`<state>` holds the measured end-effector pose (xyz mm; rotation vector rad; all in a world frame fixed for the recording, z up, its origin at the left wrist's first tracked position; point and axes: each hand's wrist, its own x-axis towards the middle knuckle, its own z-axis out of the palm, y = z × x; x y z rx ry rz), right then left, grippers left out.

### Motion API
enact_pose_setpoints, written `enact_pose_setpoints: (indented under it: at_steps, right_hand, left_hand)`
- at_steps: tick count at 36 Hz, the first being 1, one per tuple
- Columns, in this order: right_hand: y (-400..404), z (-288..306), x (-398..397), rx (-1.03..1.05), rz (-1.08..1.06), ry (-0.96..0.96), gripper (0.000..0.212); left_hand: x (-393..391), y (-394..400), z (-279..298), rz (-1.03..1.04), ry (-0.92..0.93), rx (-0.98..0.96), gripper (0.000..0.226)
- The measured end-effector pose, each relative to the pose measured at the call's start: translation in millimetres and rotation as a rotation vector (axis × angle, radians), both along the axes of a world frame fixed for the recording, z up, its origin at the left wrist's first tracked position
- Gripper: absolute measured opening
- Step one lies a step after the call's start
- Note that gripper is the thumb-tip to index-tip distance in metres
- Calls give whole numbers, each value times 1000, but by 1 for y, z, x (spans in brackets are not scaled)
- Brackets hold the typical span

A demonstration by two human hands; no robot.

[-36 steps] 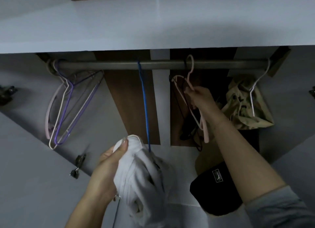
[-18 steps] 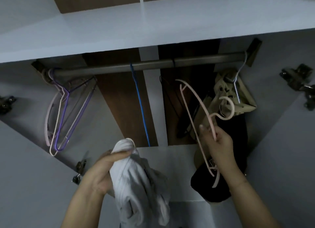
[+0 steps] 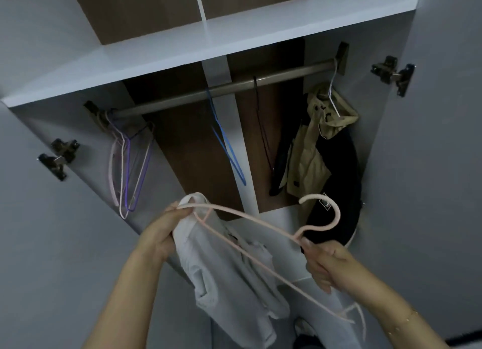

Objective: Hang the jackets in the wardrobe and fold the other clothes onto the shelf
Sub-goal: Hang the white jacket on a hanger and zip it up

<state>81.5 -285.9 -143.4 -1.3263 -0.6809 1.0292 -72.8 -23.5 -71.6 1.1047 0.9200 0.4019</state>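
My left hand (image 3: 161, 234) grips the collar of a white jacket (image 3: 229, 278), which hangs down crumpled in front of the open wardrobe. My right hand (image 3: 324, 264) holds a pale pink hanger (image 3: 250, 218) by the neck below its hook. One end of the hanger reaches across to the jacket's collar at my left fingers. Above runs the metal rail (image 3: 234, 87). A beige and black jacket (image 3: 313, 153) hangs on a white hanger at the rail's right end.
A blue hanger (image 3: 227, 145) and a dark one (image 3: 263, 132) hang mid-rail; several pink and purple hangers (image 3: 127, 166) hang at the left end. A white shelf (image 3: 208, 40) lies above the rail. Door hinges (image 3: 393, 73) stick out on both sides.
My right hand took the pink hanger off the rail and brought it down and left to the jacket's collar. The left hand stayed on the jacket. The camera tilted.
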Motion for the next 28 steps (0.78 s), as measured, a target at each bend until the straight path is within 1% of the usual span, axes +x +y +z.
enact_pose_setpoints:
  at_steps: [3, 6, 8, 11, 15, 17, 19, 23, 28]
  right_hand:
    - [-16, 5, -24, -1, 9, 28, 71]
    - [-35, 7, -38, -23, 11, 8, 71]
    - [-48, 6, -44, -82, 25, -31, 68]
    - [-58, 1, -53, -133, 89, -67, 55]
    - [-66, -5, -55, -189, 193, -95, 54]
    - [-67, -7, -53, -226, 178, -85, 55]
    - [-66, -9, -50, -269, 139, -127, 56]
    - [-61, -15, -40, -317, 66, -109, 64]
    - [-50, -23, -29, -409, 34, -92, 62]
  left_hand:
    - [-20, -2, 1, -95, 40, 96, 21]
    - [-40, -7, 2, -126, 22, 76, 22]
    - [-50, -11, 1, -98, 8, 54, 21]
    - [-57, -18, 0, -37, -21, 44, 18]
    - [-55, -28, 4, 97, -85, 4, 17]
    - [-52, -30, 6, 132, -104, 16, 18]
    - [-49, -33, 8, 147, -98, 37, 18]
    - [-35, -46, 12, 124, -44, 87, 17]
    - [-11, -65, 14, 86, 39, 177, 16]
